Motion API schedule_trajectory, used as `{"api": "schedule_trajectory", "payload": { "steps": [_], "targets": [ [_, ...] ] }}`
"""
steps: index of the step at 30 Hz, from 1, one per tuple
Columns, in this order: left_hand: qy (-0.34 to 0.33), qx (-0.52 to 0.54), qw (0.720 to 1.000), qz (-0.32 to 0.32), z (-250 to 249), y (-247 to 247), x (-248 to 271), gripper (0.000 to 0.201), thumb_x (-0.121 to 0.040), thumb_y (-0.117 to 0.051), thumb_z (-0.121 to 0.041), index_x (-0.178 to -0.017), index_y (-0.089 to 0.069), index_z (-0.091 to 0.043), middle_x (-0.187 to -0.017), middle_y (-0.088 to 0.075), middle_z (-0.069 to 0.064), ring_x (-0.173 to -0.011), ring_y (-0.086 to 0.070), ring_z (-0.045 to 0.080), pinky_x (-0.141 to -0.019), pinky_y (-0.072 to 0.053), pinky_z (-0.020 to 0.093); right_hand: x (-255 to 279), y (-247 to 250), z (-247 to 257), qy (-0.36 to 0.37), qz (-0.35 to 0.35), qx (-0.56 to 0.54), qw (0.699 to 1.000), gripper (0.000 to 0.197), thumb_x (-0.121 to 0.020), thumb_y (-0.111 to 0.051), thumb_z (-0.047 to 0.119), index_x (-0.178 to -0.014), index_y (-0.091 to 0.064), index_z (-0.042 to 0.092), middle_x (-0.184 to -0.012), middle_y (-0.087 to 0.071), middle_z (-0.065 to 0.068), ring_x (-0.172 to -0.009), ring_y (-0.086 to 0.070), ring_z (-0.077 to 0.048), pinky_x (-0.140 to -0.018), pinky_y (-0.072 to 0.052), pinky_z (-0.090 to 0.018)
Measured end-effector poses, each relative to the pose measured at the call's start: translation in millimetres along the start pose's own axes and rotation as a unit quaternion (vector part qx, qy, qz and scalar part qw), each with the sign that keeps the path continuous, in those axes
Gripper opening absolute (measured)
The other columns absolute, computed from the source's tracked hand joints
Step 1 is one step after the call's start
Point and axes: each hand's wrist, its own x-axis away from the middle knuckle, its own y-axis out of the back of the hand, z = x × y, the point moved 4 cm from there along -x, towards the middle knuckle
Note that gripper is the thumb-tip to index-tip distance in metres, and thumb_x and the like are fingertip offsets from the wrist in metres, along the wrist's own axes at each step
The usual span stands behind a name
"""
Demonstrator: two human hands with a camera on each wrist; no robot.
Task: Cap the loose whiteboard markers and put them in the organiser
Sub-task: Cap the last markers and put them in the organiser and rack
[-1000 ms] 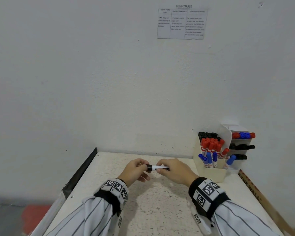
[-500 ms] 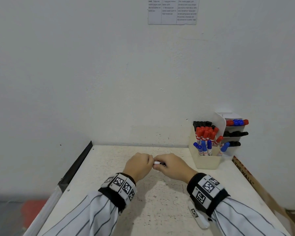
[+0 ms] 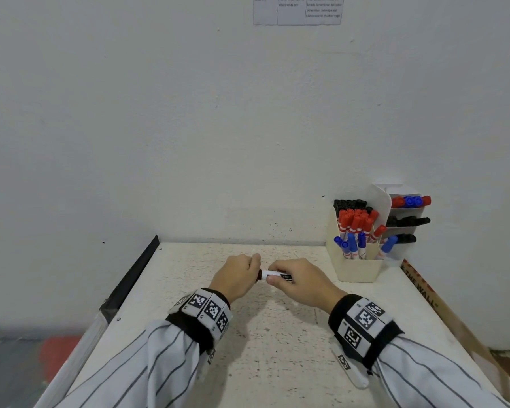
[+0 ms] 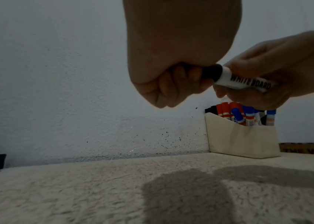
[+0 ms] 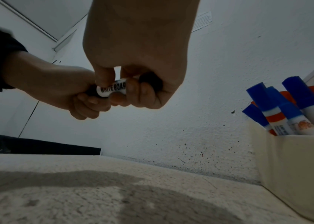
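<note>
One whiteboard marker (image 3: 277, 275) is held level above the table (image 3: 277, 348), between two hands. The left hand (image 3: 236, 279) closes around its black cap (image 4: 211, 72); the right hand (image 3: 299, 285) pinches the white barrel. One organiser (image 3: 358, 267) stands at 2 o'clock.

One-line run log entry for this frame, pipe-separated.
step: capping | left hand: grips black cap | right hand: grips white whiteboard marker | cream plastic organiser: back right of table, apart

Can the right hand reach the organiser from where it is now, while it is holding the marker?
Probably yes. The right hand grips the marker just left of the organiser, and the bare table between them holds nothing in the way. The left hand must first release its grip on the black cap end.
</note>
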Motion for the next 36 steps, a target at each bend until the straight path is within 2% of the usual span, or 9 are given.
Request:
{"api": "schedule_trajectory", "payload": {
  "steps": [6, 10, 13, 16, 19, 22, 24, 31, 36],
  "targets": [
    [-0.033, -0.028, 0.999, -0.010, -7, -1, 7, 0.052, -0.102, -0.026, -0.032, -0.054, -0.040, -0.016, -0.056, -0.046, 0.002, -0.057, -0.046, 0.022, -0.058, -0.039, 0.030, 2, -2, -1, -0.006, 0.014, -0.106, 0.994, 0.020, -0.091, -0.056, 0.035, -0.072, -0.061, 0.032, -0.060, -0.056, 0.007, -0.056, -0.048, -0.005, -0.059, -0.038, -0.025],
    [-0.020, -0.004, 1.000, -0.004, -11, -3, 11, 0.052, -0.102, -0.025, -0.028, -0.054, -0.040, -0.018, -0.055, -0.045, 0.002, -0.057, -0.047, 0.024, -0.066, -0.048, 0.042, 4, 1, -2, 0.008, -0.012, -0.065, 0.998, 0.011, -0.086, -0.063, 0.036, -0.089, -0.070, 0.027, -0.072, -0.067, 0.006, -0.066, -0.058, -0.012, -0.063, -0.045, -0.032],
    [-0.029, -0.001, 0.999, -0.023, -17, -1, 17, 0.050, -0.102, -0.024, -0.027, -0.054, -0.036, -0.021, -0.053, -0.042, 0.000, -0.053, -0.043, 0.021, -0.063, -0.046, 0.042, 6, -1, 0, 0.026, -0.006, -0.090, 0.996, 0.009, -0.089, -0.060, 0.034, -0.085, -0.068, 0.033, -0.066, -0.060, 0.010, -0.061, -0.051, -0.008, -0.061, -0.040, -0.028],
    [-0.043, -0.008, 0.998, -0.037, -23, 1, 20, 0.049, -0.103, -0.023, -0.027, -0.055, -0.032, -0.023, -0.052, -0.039, -0.001, -0.053, -0.042, 0.021, -0.059, -0.042, 0.037, 8, -1, 0, 0.042, -0.002, -0.122, 0.992, 0.017, -0.091, -0.057, 0.034, -0.076, -0.065, 0.033, -0.058, -0.052, 0.009, -0.055, -0.043, -0.005, -0.058, -0.033, -0.023],
    [-0.032, -0.013, 0.999, -0.031, -26, 0, 16, 0.051, -0.103, -0.022, -0.026, -0.054, -0.034, -0.016, -0.051, -0.036, 0.001, -0.048, -0.036, 0.017, -0.057, -0.037, 0.035, 8, 4, -1, 0.046, -0.040, -0.067, 0.996, 0.035, -0.082, -0.050, 0.053, -0.089, -0.071, 0.026, -0.066, -0.061, 0.010, -0.060, -0.050, -0.005, -0.059, -0.038, -0.026],
    [-0.015, -0.012, 1.000, -0.020, -28, 0, 13, 0.048, -0.103, -0.022, -0.023, -0.065, -0.046, -0.007, -0.054, -0.035, 0.000, -0.055, -0.038, 0.021, -0.065, -0.041, 0.040, 9, 9, 3, 0.058, -0.068, 0.006, 0.996, 0.052, -0.076, -0.035, 0.064, -0.094, -0.070, 0.030, -0.078, -0.067, 0.010, -0.068, -0.055, -0.006, -0.063, -0.043, -0.029],
    [-0.012, -0.019, 0.999, -0.029, -29, 2, 11, 0.045, -0.103, -0.023, -0.026, -0.071, -0.049, -0.008, -0.057, -0.036, -0.002, -0.062, -0.040, 0.020, -0.066, -0.040, 0.034, 9, 12, 4, 0.066, -0.078, 0.006, 0.995, 0.053, -0.076, -0.033, 0.064, -0.095, -0.069, 0.030, -0.079, -0.067, 0.011, -0.069, -0.054, -0.005, -0.064, -0.044, -0.030],
    [-0.050, -0.033, 0.997, -0.053, -36, 3, 10, 0.053, -0.102, -0.023, -0.028, -0.052, -0.033, -0.017, -0.051, -0.038, 0.001, -0.049, -0.038, 0.020, -0.055, -0.035, 0.030, 6, 16, 4, 0.081, -0.058, -0.031, 0.995, 0.039, -0.084, -0.044, 0.048, -0.090, -0.070, 0.019, -0.066, -0.062, -0.002, -0.059, -0.049, -0.014, -0.058, -0.038, -0.031],
    [-0.055, -0.043, 0.997, -0.042, -37, -3, 8, 0.051, -0.102, -0.022, -0.027, -0.053, -0.033, -0.019, -0.052, -0.038, 0.001, -0.050, -0.039, 0.019, -0.057, -0.037, 0.032, 9, 15, 1, 0.073, -0.059, -0.021, 0.995, 0.036, -0.085, -0.045, 0.047, -0.094, -0.070, 0.023, -0.070, -0.064, 0.005, -0.062, -0.051, -0.011, -0.059, -0.041, -0.031]
  ]
}}
